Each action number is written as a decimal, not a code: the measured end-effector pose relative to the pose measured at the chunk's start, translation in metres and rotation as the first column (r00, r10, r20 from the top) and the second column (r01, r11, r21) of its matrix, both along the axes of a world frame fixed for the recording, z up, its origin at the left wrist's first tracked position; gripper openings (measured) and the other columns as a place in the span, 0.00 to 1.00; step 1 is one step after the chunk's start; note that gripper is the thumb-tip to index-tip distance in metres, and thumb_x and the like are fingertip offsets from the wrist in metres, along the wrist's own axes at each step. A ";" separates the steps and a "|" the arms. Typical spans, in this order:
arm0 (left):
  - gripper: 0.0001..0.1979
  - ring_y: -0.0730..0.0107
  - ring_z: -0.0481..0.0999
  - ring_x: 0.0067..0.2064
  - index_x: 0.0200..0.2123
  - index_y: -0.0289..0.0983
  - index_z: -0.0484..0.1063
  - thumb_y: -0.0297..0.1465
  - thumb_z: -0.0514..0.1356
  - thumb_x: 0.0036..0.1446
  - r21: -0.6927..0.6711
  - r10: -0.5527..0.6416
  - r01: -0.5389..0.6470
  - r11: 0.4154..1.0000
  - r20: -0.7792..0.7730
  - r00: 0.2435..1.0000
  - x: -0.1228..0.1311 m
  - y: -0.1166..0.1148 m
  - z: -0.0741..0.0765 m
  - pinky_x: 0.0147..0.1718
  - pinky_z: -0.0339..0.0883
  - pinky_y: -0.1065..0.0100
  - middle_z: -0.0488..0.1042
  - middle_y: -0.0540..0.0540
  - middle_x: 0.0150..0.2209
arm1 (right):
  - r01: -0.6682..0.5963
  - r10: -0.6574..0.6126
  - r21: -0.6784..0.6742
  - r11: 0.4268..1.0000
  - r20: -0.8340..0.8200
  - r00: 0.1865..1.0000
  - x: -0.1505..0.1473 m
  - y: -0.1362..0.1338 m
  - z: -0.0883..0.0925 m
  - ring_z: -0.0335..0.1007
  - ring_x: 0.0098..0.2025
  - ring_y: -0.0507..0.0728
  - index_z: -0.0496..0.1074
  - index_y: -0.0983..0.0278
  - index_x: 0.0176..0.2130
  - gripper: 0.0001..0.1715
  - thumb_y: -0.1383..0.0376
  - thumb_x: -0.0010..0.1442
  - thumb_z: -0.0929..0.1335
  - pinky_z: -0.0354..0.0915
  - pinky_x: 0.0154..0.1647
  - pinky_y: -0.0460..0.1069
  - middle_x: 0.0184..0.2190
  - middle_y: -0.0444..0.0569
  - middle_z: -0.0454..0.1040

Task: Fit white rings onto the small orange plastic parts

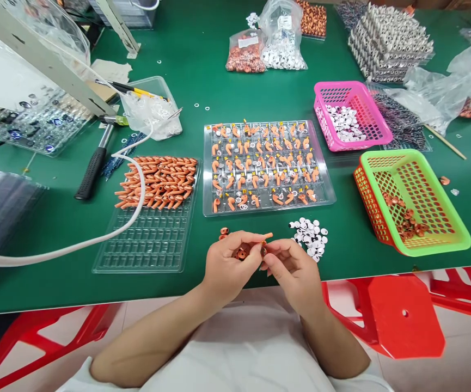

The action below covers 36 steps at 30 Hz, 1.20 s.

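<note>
There is one left hand (pixel 227 262) and one right hand (pixel 294 269). I see three baskets: one pink basket (pixel 358 146), one green basket (pixel 435 249), one red basket (pixel 368 207). There is one hammer (pixel 91 171) and one wooden stick (pixel 445 141). The middle tray (pixel 324 198) has five rows of bent orange bits (pixel 254 182). The white dots (pixel 310 238) are too many to count.

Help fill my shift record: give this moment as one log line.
Left hand: pinching orange piece | right hand: at same piece | white discs: just beyond right hand

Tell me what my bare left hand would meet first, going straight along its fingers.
Most likely your bare right hand, whose fingers sit just beside those of your left hand; depth between them is unclear.
</note>
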<state>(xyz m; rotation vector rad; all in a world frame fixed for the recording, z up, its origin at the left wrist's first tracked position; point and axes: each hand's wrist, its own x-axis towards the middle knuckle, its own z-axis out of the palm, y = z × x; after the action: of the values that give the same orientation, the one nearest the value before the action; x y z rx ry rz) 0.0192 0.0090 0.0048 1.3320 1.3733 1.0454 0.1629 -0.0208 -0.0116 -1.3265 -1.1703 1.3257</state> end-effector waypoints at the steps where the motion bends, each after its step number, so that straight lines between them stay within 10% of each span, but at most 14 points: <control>1: 0.07 0.71 0.81 0.28 0.33 0.37 0.79 0.24 0.60 0.54 0.061 0.004 -0.001 0.998 -0.038 0.999 0.000 0.000 -0.001 0.26 0.74 0.73 0.83 0.46 0.31 | -0.004 0.000 -0.052 0.999 -0.065 0.998 0.000 0.000 -0.002 0.78 0.31 0.53 0.73 0.60 0.40 0.08 0.60 0.62 0.70 0.75 0.29 0.48 0.34 0.47 0.79; 6: 0.08 0.72 0.79 0.28 0.32 0.39 0.77 0.22 0.60 0.56 0.348 0.012 0.054 0.936 -0.184 0.983 0.001 -0.001 -0.004 0.31 0.73 0.70 0.82 0.48 0.29 | 0.014 -0.038 -0.134 0.991 -0.176 0.984 -0.003 0.003 -0.005 0.75 0.28 0.52 0.73 0.61 0.37 0.10 0.58 0.58 0.72 0.75 0.26 0.47 0.30 0.45 0.78; 14: 0.09 0.69 0.80 0.32 0.35 0.39 0.76 0.20 0.59 0.56 0.403 -0.024 0.095 0.910 -0.178 0.984 0.000 -0.002 -0.010 0.32 0.72 0.68 0.83 0.46 0.33 | 0.052 -0.052 -0.004 0.999 -0.002 0.999 -0.005 0.003 -0.006 0.74 0.30 0.52 0.72 0.60 0.37 0.05 0.67 0.58 0.69 0.73 0.32 0.47 0.31 0.44 0.77; 22: 0.08 0.71 0.81 0.30 0.35 0.37 0.80 0.23 0.60 0.56 0.138 0.012 0.000 0.990 -0.085 0.996 0.005 -0.004 -0.006 0.31 0.75 0.71 0.84 0.45 0.35 | 0.051 -0.265 0.426 0.903 0.461 0.847 -0.010 0.003 -0.007 0.72 0.29 0.53 0.69 0.59 0.37 0.08 0.71 0.58 0.67 0.69 0.29 0.48 0.28 0.43 0.75; 36: 0.07 0.69 0.84 0.35 0.35 0.35 0.82 0.25 0.62 0.55 -0.142 0.024 0.006 0.990 0.207 0.978 0.005 -0.004 -0.004 0.37 0.79 0.75 0.85 0.45 0.36 | -0.039 -0.344 0.653 0.757 0.448 0.825 -0.007 0.007 -0.017 0.73 0.30 0.54 0.69 0.60 0.45 0.14 0.74 0.60 0.68 0.71 0.29 0.49 0.31 0.47 0.77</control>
<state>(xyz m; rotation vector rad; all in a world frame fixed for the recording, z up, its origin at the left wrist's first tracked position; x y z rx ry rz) 0.0242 0.0053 0.0005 1.0806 1.2720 1.0415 0.1558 -0.0137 -0.0291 -1.2595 -1.6611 0.3118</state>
